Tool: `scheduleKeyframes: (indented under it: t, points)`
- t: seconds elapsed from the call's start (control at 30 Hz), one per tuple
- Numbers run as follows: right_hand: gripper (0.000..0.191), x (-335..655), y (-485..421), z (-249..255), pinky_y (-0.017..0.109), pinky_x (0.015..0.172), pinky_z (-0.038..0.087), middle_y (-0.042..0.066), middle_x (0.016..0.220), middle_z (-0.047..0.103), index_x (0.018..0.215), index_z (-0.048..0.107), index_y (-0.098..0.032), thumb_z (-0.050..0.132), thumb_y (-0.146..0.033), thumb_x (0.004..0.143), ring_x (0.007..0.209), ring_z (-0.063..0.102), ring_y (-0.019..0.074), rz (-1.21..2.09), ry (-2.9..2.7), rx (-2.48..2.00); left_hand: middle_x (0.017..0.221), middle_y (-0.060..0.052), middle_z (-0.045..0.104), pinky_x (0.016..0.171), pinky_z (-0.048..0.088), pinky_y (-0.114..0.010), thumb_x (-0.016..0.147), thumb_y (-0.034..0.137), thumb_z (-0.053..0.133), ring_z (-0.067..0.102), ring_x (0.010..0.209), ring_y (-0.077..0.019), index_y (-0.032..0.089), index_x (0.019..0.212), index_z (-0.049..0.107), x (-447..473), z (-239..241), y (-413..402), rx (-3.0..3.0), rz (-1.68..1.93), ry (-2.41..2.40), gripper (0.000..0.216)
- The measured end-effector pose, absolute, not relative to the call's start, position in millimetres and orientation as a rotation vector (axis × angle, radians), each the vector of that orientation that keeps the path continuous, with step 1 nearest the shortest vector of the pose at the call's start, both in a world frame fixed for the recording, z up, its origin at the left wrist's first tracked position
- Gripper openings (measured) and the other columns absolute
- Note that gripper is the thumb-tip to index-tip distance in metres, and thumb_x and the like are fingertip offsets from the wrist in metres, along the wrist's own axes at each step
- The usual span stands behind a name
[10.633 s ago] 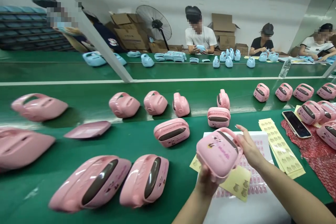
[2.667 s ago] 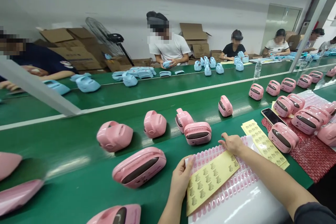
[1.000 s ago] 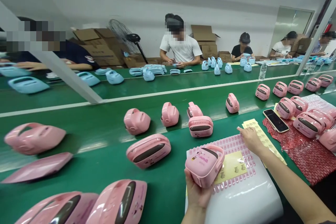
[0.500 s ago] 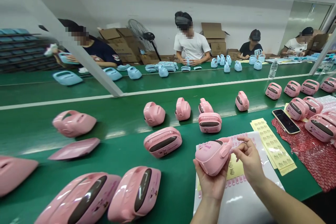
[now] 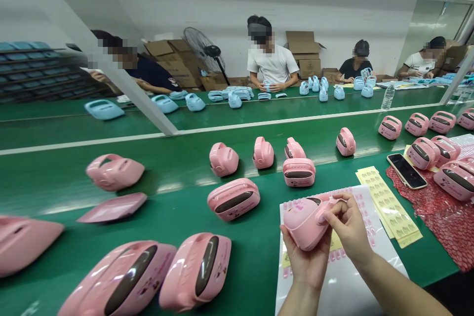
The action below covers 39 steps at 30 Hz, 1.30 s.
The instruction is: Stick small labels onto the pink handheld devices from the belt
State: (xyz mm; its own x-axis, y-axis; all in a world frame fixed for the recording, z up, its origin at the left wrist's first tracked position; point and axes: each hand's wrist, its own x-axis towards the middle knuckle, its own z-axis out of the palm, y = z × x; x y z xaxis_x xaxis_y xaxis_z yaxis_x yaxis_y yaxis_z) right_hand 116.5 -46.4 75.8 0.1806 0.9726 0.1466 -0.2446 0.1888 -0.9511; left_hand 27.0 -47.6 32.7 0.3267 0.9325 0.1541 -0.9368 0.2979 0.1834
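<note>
My left hand (image 5: 305, 261) cups a pink plastic case (image 5: 304, 220) from below, just above a white sheet (image 5: 344, 281) of pink stickers. My right hand (image 5: 346, 224) pinches its thumb and forefinger against the case's right end near the handle; whether a sticker sits between the fingertips I cannot tell. A yellow backing sheet (image 5: 336, 241) lies under the case, partly hidden.
Several pink cases (image 5: 234, 198) lie on the green conveyor belt (image 5: 174, 168), two large ones (image 5: 196, 271) near my left. Yellow sticker sheets (image 5: 388, 206), a phone (image 5: 406, 171) and more cases on red wrap (image 5: 444, 207) lie to the right. Other people handle blue cases (image 5: 237, 100) across the belt.
In the last second my left hand lifted the pink case off the sticker sheet and turned it. My right hand came from the sheet's far edge to the case's right end.
</note>
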Motion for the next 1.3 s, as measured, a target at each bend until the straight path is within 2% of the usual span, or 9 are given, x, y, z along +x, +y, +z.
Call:
scheduleKeyframes:
  t: [0.23, 0.37, 0.47, 0.7, 0.9, 1.07, 1.13, 1.2, 1.3]
  points:
    - [0.017, 113.1, -48.0, 62.3, 0.034, 0.067, 0.048, 0.0, 0.07, 0.062, 0.098, 0.045, -0.025, 0.049, -0.021, 0.083, 0.066, 0.061, 0.0172, 0.531, -1.3, -1.064, 0.111, -0.01, 0.067, 0.097, 0.037, -0.022, 0.078, 0.054, 0.052, 0.058, 0.107, -0.0183, 0.015, 0.106, 0.064, 21.5, 25.9, -50.0, 0.201, 1.227, 0.008, 0.05]
    - [0.016, 117.1, -47.3, 56.8, 0.033, 0.056, 0.042, 0.001, 0.067, 0.061, 0.098, 0.051, -0.025, 0.046, -0.017, 0.086, 0.057, 0.055, 0.0175, 0.027, -1.594, -1.106, 0.11, -0.009, 0.068, 0.097, 0.037, -0.023, 0.079, 0.051, 0.051, 0.057, 0.108, -0.0188, 0.016, 0.107, 0.064, 17.9, 25.0, -51.2, 0.201, 1.219, -0.007, 0.047]
    - [0.019, 125.5, -49.9, 63.0, 0.032, 0.057, 0.037, 0.003, 0.066, 0.063, 0.105, 0.054, -0.022, 0.045, -0.018, 0.087, 0.054, 0.055, 0.0175, -0.112, -1.778, -1.173, 0.107, -0.01, 0.069, 0.098, 0.038, -0.027, 0.08, 0.05, 0.05, 0.058, 0.107, -0.0204, 0.017, 0.106, 0.065, 17.1, 22.9, -51.8, 0.194, 1.237, 0.015, 0.044]
    - [0.037, 142.3, -59.8, 89.1, 0.033, 0.06, 0.04, 0.009, 0.086, 0.069, 0.125, 0.044, -0.018, 0.043, -0.022, 0.088, 0.062, 0.061, 0.0193, -0.007, -1.882, -1.201, 0.113, -0.008, 0.066, 0.097, 0.04, -0.028, 0.082, 0.053, 0.044, 0.059, 0.106, -0.0187, 0.018, 0.107, 0.064, 18.9, 24.0, -54.7, 0.143, 1.222, 0.026, 0.047]
    - [0.045, 141.2, -64.7, 77.1, 0.033, 0.055, 0.04, 0.004, 0.063, 0.066, 0.131, 0.04, -0.016, 0.038, -0.014, 0.086, 0.049, 0.053, 0.017, 0.042, -2.057, -1.055, 0.113, -0.007, 0.066, 0.091, 0.041, -0.018, 0.082, 0.05, 0.048, 0.058, 0.108, -0.0149, 0.016, 0.11, 0.063, 16.1, 38.3, -53.3, 0.3, 1.144, -0.104, 0.046]
    - [0.046, 165.9, -59.8, 82.9, 0.038, 0.073, 0.048, 0.005, 0.093, 0.066, 0.13, 0.038, -0.027, 0.046, -0.023, 0.084, 0.062, 0.057, 0.016, 0.438, -1.867, -1.062, 0.11, -0.006, 0.067, 0.092, 0.044, -0.037, 0.08, 0.051, 0.052, 0.059, 0.106, -0.024, 0.025, 0.113, 0.06, 6.7, 27.5, -47.7, 0.395, 1.278, 0.164, 0.043]
    - [0.046, 177.6, -53.2, 93.4, 0.04, 0.08, 0.047, 0.006, 0.102, 0.063, 0.128, 0.038, -0.028, 0.049, -0.023, 0.083, 0.071, 0.059, 0.0166, 0.584, -1.705, -1.109, 0.112, -0.005, 0.065, 0.089, 0.046, -0.043, 0.069, 0.044, 0.068, 0.058, 0.104, -0.0289, 0.03, 0.116, 0.057, 1.7, 23.1, -46.9, 0.534, 1.389, 0.397, 0.051]
    - [0.046, 183.1, -46.6, 104.7, 0.04, 0.082, 0.047, 0.006, 0.102, 0.061, 0.125, 0.04, -0.027, 0.052, -0.021, 0.082, 0.08, 0.059, 0.0177, 0.729, -1.654, -1.074, 0.12, -0.006, 0.06, 0.09, 0.044, -0.047, 0.047, 0.026, 0.084, 0.053, 0.109, -0.0341, 0.031, 0.12, 0.053, -4.1, 22.5, -47.9, 0.78, 1.435, 0.65, 0.079]
    - [0.041, 178.2, -40.8, 118.5, 0.038, 0.082, 0.047, 0.005, 0.103, 0.059, 0.119, 0.046, -0.026, 0.053, -0.015, 0.079, 0.08, 0.059, 0.0154, 0.916, -1.755, -0.965, 0.126, -0.008, 0.053, 0.094, 0.037, -0.054, 0.03, 0.005, 0.084, 0.046, 0.114, -0.0395, 0.031, 0.119, 0.053, -12.5, 27.2, -51.1, 1.176, 1.309, 0.867, 0.098]
